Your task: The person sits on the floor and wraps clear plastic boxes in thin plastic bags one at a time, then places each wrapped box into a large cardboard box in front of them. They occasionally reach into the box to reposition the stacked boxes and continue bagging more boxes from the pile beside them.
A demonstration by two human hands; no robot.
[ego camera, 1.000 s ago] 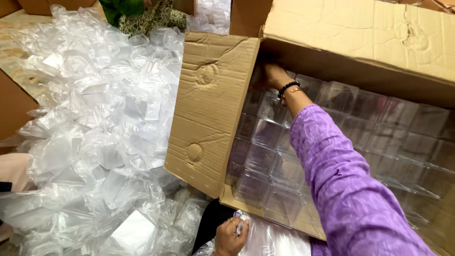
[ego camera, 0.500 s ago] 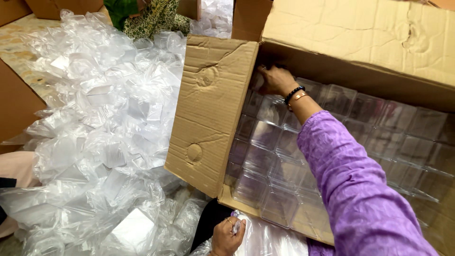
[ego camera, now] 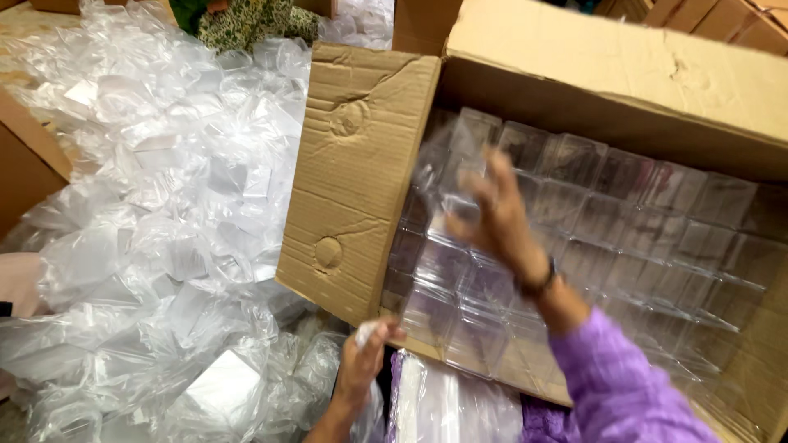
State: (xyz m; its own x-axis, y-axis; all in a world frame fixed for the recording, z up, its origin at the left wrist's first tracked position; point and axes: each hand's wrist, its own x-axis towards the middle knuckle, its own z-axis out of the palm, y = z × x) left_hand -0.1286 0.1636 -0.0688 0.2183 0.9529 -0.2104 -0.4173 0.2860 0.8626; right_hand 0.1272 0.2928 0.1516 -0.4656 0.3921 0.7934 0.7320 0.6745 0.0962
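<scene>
Dozens of crumpled clear plastic bags (ego camera: 156, 213) lay heaped across the left of my view, reaching up to a patterned green cloth (ego camera: 246, 20) at the top edge. Low in the middle, my left hand (ego camera: 361, 369) was pinched shut on a scrap of clear plastic wrap (ego camera: 367, 332), just below the near rim of the cardboard box (ego camera: 361, 180). Right of that, the box's left flap stood up and hid nothing of the rows inside: clear plastic cases (ego camera: 657, 213), packed upright in tidy lines that ran left to right.

My right hand (ego camera: 497, 217) hung blurred above the box's left part, fingers spread and curled around one clear case (ego camera: 455, 164) lifted free of the rows. I judged it a grasp, though the blur kept me from seeing exactly how the fingers sat. That case lay up and to the left of the palm, toward the flap, its long side roughly upright. The right hand was far nearer to it; the left was well apart, outside the box. A purple sleeve (ego camera: 624, 385) ran off the lower right.
</scene>
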